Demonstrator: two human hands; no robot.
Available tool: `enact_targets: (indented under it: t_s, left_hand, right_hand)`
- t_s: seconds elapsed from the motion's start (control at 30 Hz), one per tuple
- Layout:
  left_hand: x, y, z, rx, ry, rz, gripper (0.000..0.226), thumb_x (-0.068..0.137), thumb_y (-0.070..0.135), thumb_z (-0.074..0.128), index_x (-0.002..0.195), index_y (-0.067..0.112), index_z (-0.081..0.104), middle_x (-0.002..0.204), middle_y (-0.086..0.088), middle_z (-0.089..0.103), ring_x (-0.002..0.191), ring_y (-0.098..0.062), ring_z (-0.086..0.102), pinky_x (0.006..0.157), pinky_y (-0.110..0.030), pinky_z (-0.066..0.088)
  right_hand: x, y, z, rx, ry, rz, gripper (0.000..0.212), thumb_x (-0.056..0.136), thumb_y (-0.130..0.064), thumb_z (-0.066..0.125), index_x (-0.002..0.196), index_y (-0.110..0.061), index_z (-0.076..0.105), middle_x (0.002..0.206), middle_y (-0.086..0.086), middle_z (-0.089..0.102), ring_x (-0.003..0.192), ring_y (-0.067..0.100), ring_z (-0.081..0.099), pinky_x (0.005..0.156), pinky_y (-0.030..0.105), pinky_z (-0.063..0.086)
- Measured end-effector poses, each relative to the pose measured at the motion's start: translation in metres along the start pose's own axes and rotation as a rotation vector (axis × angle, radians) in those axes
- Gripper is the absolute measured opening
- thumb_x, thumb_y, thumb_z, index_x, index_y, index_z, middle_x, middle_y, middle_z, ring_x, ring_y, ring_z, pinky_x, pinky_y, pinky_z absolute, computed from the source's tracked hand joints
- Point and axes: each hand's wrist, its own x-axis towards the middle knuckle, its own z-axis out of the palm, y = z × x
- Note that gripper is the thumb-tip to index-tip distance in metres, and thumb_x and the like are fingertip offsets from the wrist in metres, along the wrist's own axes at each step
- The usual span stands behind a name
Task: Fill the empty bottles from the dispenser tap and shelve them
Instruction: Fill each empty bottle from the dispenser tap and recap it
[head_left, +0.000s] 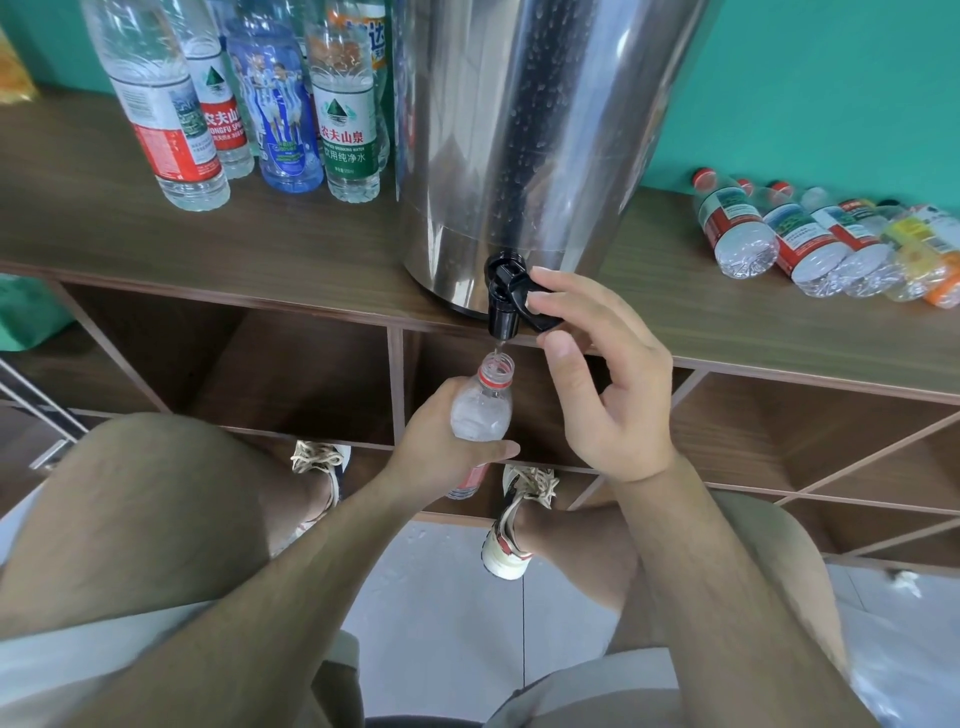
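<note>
Fingers of right hand (613, 384) are pinching black tap lever (535, 301) on steel dispenser (530, 135); left hand (447, 452) is gripping open bottle (480, 410), mouth directly under spout, thin stream running in.

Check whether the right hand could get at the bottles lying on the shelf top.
Probably yes: bare shelf top lies between the right hand and the lying bottles, though it now pinches the tap lever.
</note>
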Motion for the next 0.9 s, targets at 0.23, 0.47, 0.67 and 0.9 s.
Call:
enact_targets:
  t_s: [0.23,0.47,0.67,0.9]
  left_hand:
    - [0.0015,-0.0017,0.0008,-0.009,0.003,0.010,0.074,0.074,0.035,0.093,0.132,0.034,0.049,0.117,0.017,0.060,0.103,-0.005,0.060,0.078,-0.012,0.042]
    - [0.0051,-0.0061,0.0034,-0.008,0.010,0.008,0.075,0.073,0.036,0.094,0.134,0.032,0.049,0.121,0.013,0.061,0.109,-0.013,0.061,0.085,-0.021,0.047]
    - [0.0086,-0.0072,0.0043,-0.013,0.021,-0.001,0.075,0.071,0.040,0.094,0.131,0.036,0.049,0.115,0.018,0.060,0.103,-0.008,0.061,0.080,-0.018,0.045]
    - [0.0081,-0.0080,0.0044,-0.017,0.026,0.020,0.075,0.071,0.038,0.094,0.132,0.034,0.050,0.112,0.021,0.060,0.103,-0.003,0.061,0.079,-0.012,0.043]
  right_hand:
    - [0.0018,-0.0029,0.0014,-0.042,0.022,0.006,0.024,0.101,-0.005,0.057,0.116,0.005,0.073,0.133,0.014,0.067,0.118,0.021,0.067,0.086,0.024,0.051]
    - [0.0016,-0.0047,0.0014,-0.057,0.010,0.003,0.024,0.101,-0.004,0.057,0.116,0.006,0.072,0.134,0.016,0.066,0.120,0.023,0.066,0.088,0.025,0.051]
    - [0.0049,-0.0044,0.0002,-0.059,-0.031,-0.037,0.024,0.102,0.001,0.054,0.117,0.005,0.072,0.136,0.014,0.065,0.129,0.017,0.063,0.095,0.040,0.058]
    - [0.0043,-0.0008,-0.0013,-0.124,-0.043,-0.071,0.025,0.102,0.001,0.054,0.119,0.004,0.072,0.136,0.016,0.066,0.131,0.018,0.062,0.107,0.035,0.051]
